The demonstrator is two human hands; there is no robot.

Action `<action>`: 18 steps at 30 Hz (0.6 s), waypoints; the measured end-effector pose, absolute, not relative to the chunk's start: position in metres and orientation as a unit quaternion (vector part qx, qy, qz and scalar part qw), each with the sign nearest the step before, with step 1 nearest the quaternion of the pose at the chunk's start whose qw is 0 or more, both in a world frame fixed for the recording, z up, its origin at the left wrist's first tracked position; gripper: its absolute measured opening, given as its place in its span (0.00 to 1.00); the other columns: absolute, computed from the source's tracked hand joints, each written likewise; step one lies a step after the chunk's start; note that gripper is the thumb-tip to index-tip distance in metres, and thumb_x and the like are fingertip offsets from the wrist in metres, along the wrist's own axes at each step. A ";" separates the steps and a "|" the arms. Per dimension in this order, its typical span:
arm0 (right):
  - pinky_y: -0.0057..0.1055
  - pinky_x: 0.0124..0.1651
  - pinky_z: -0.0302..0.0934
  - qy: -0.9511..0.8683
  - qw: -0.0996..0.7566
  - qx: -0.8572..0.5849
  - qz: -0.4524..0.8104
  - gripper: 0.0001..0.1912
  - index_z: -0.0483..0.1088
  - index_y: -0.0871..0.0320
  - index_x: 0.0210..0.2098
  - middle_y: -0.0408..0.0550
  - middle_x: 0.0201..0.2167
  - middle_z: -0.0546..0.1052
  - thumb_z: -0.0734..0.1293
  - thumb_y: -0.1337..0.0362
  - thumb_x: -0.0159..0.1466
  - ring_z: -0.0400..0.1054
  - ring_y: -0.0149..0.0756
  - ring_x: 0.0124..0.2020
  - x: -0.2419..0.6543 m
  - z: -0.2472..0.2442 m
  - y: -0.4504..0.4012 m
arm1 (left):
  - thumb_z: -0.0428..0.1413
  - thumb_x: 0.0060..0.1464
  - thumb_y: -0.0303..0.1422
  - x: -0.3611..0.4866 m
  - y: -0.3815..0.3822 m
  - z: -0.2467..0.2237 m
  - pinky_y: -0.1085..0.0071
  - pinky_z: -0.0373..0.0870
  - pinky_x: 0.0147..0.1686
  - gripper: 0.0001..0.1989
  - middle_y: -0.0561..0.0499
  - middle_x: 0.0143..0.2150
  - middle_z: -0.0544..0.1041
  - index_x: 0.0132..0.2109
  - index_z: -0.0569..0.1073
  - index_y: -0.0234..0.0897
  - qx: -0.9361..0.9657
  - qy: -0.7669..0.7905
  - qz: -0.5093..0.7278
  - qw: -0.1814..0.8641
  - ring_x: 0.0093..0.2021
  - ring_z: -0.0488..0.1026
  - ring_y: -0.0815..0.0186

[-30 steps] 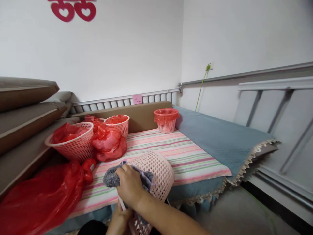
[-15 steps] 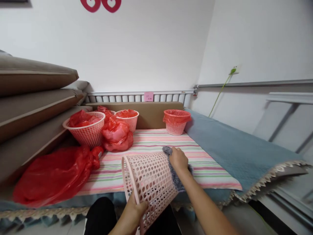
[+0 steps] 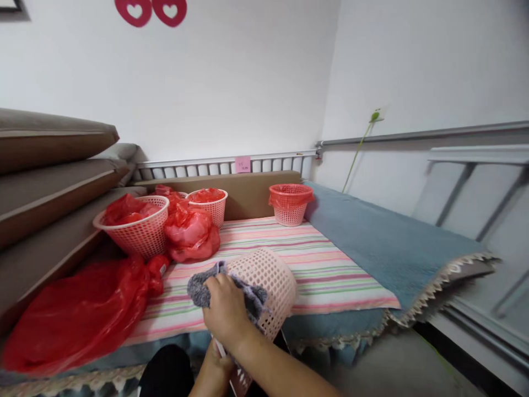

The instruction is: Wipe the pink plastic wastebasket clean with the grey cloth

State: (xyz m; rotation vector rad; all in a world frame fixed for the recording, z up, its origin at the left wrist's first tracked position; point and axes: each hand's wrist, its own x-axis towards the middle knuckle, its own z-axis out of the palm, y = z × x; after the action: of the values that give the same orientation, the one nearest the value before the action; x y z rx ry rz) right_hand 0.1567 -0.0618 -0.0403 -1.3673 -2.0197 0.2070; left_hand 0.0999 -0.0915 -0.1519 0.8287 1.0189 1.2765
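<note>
A pale pink perforated plastic basket (image 3: 275, 281) lies tipped on its side above my lap, its base turned to the right. My left hand (image 3: 217, 366) grips its rim low down, partly covered by my right forearm. My right hand (image 3: 227, 303) is closed on a grey cloth (image 3: 202, 286) and presses it against the basket's side near the rim. Part of the cloth drapes past my fingers on both sides. The rim's upper part is hidden behind the cloth and hand.
Baskets lined with red bags stand at the left (image 3: 140, 234), back (image 3: 217, 212) and right (image 3: 289, 212) of the striped sheet (image 3: 264, 242). A filled red bag (image 3: 192, 231) and a loose red bag (image 3: 82, 314) lie at left, beside stacked cushions (image 3: 53, 176).
My right hand has moved the cloth leftward from the basket's base end to its rim end. The basket has turned a little, and the view has shifted slightly right.
</note>
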 end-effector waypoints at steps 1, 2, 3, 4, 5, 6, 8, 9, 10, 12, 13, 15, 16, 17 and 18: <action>0.31 0.43 0.58 -0.778 0.344 -0.519 0.086 0.16 0.69 0.56 0.40 0.48 0.39 0.71 0.64 0.71 0.51 0.64 0.40 0.43 0.157 -0.043 -0.062 | 0.65 0.25 0.27 0.100 -0.089 -0.158 0.58 0.72 0.41 0.14 0.49 0.27 0.81 0.27 0.74 0.36 0.362 0.446 0.553 0.604 0.38 0.76 0.48; 0.31 0.43 0.58 -0.779 0.348 -0.515 0.086 0.16 0.69 0.55 0.40 0.47 0.39 0.71 0.65 0.70 0.51 0.64 0.40 0.43 0.160 -0.046 -0.061 | 0.65 0.24 0.26 0.102 -0.087 -0.163 0.58 0.72 0.41 0.14 0.50 0.25 0.80 0.26 0.73 0.37 0.364 0.448 0.556 0.598 0.37 0.76 0.48; 0.31 0.44 0.58 -0.779 0.350 -0.514 0.079 0.16 0.69 0.55 0.40 0.47 0.39 0.71 0.65 0.70 0.51 0.64 0.39 0.43 0.166 -0.049 -0.058 | 0.65 0.24 0.25 0.103 -0.085 -0.167 0.59 0.72 0.42 0.14 0.50 0.24 0.80 0.26 0.73 0.37 0.365 0.451 0.560 0.592 0.38 0.76 0.48; 0.31 0.44 0.58 -0.778 0.351 -0.517 0.067 0.16 0.69 0.55 0.41 0.46 0.39 0.71 0.65 0.69 0.52 0.64 0.39 0.44 0.174 -0.051 -0.053 | 0.65 0.24 0.26 0.106 -0.084 -0.170 0.59 0.72 0.43 0.15 0.50 0.26 0.80 0.28 0.74 0.37 0.365 0.452 0.563 0.587 0.39 0.76 0.48; 0.31 0.44 0.58 -0.775 0.348 -0.525 0.052 0.15 0.69 0.54 0.41 0.46 0.40 0.71 0.65 0.68 0.53 0.64 0.40 0.44 0.184 -0.054 -0.047 | 0.65 0.26 0.27 0.108 -0.084 -0.172 0.59 0.71 0.44 0.16 0.49 0.29 0.81 0.30 0.75 0.37 0.366 0.451 0.565 0.585 0.41 0.76 0.48; 0.31 0.45 0.58 -0.769 0.342 -0.538 0.034 0.15 0.68 0.54 0.42 0.47 0.40 0.71 0.65 0.68 0.54 0.64 0.40 0.45 0.195 -0.056 -0.039 | 0.65 0.29 0.29 0.110 -0.084 -0.173 0.58 0.71 0.46 0.17 0.47 0.33 0.82 0.34 0.76 0.37 0.372 0.447 0.565 0.586 0.43 0.76 0.48; 0.31 0.45 0.57 -0.748 0.318 -0.583 -0.004 0.15 0.68 0.54 0.43 0.48 0.41 0.71 0.64 0.68 0.55 0.64 0.40 0.46 0.224 -0.058 -0.020 | 0.64 0.36 0.33 0.111 -0.087 -0.173 0.56 0.68 0.51 0.20 0.42 0.42 0.81 0.41 0.76 0.35 0.402 0.431 0.551 0.590 0.48 0.75 0.47; 0.31 0.45 0.57 -0.729 0.302 -0.613 -0.021 0.14 0.68 0.55 0.43 0.49 0.42 0.71 0.63 0.69 0.56 0.65 0.40 0.46 0.241 -0.059 -0.010 | 0.64 0.39 0.35 0.111 -0.089 -0.171 0.54 0.66 0.54 0.21 0.40 0.45 0.80 0.43 0.76 0.34 0.422 0.425 0.539 0.593 0.50 0.73 0.47; 0.31 0.44 0.57 -0.706 0.284 -0.648 -0.035 0.14 0.68 0.56 0.43 0.50 0.42 0.71 0.62 0.70 0.57 0.65 0.40 0.46 0.258 -0.061 0.000 | 0.64 0.40 0.36 0.111 -0.091 -0.170 0.53 0.63 0.56 0.21 0.39 0.47 0.80 0.44 0.75 0.33 0.440 0.419 0.524 0.597 0.52 0.72 0.46; 0.31 0.42 0.57 -0.646 0.250 -0.720 -0.051 0.13 0.68 0.58 0.43 0.52 0.41 0.72 0.60 0.70 0.59 0.66 0.41 0.44 0.293 -0.064 0.015 | 0.64 0.42 0.38 0.111 -0.095 -0.165 0.53 0.60 0.59 0.23 0.38 0.50 0.78 0.46 0.75 0.33 0.467 0.407 0.492 0.611 0.55 0.69 0.46; 0.31 0.40 0.57 -0.618 0.240 -0.747 -0.056 0.13 0.68 0.58 0.44 0.53 0.41 0.72 0.60 0.70 0.60 0.67 0.41 0.43 0.309 -0.067 0.021 | 0.64 0.43 0.39 0.112 -0.097 -0.162 0.53 0.59 0.59 0.23 0.38 0.52 0.77 0.47 0.75 0.34 0.478 0.397 0.481 0.619 0.57 0.68 0.46; 0.30 0.37 0.56 -0.579 0.227 -0.780 -0.065 0.12 0.67 0.58 0.44 0.52 0.40 0.72 0.60 0.69 0.60 0.68 0.41 0.42 0.332 -0.073 0.026 | 0.63 0.44 0.39 0.115 -0.100 -0.154 0.53 0.55 0.61 0.24 0.38 0.53 0.76 0.49 0.75 0.35 0.499 0.376 0.466 0.626 0.58 0.67 0.46; 0.30 0.36 0.56 -0.570 0.224 -0.787 -0.071 0.12 0.67 0.58 0.43 0.52 0.40 0.73 0.60 0.68 0.60 0.68 0.41 0.42 0.339 -0.076 0.026 | 0.63 0.44 0.39 0.116 -0.100 -0.149 0.52 0.54 0.62 0.25 0.38 0.52 0.77 0.50 0.74 0.35 0.505 0.368 0.464 0.627 0.58 0.67 0.46; 0.30 0.35 0.55 -0.566 0.223 -0.790 -0.077 0.12 0.67 0.58 0.43 0.52 0.39 0.73 0.61 0.68 0.60 0.68 0.41 0.42 0.344 -0.080 0.025 | 0.64 0.42 0.38 0.117 -0.100 -0.143 0.52 0.53 0.62 0.27 0.38 0.52 0.77 0.51 0.73 0.35 0.506 0.363 0.466 0.629 0.58 0.67 0.46; 0.30 0.35 0.55 -0.564 0.224 -0.791 -0.081 0.11 0.67 0.59 0.42 0.52 0.39 0.73 0.61 0.68 0.59 0.68 0.41 0.42 0.346 -0.083 0.023 | 0.66 0.40 0.37 0.117 -0.099 -0.136 0.52 0.53 0.62 0.30 0.39 0.51 0.77 0.53 0.72 0.36 0.497 0.357 0.470 0.636 0.58 0.67 0.46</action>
State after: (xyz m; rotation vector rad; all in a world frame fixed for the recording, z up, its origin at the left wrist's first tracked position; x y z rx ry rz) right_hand 0.3458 0.0231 -0.0829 -2.1833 -1.5567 -0.2239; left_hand 0.1175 -0.0992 -0.1364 1.1342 0.8158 1.0733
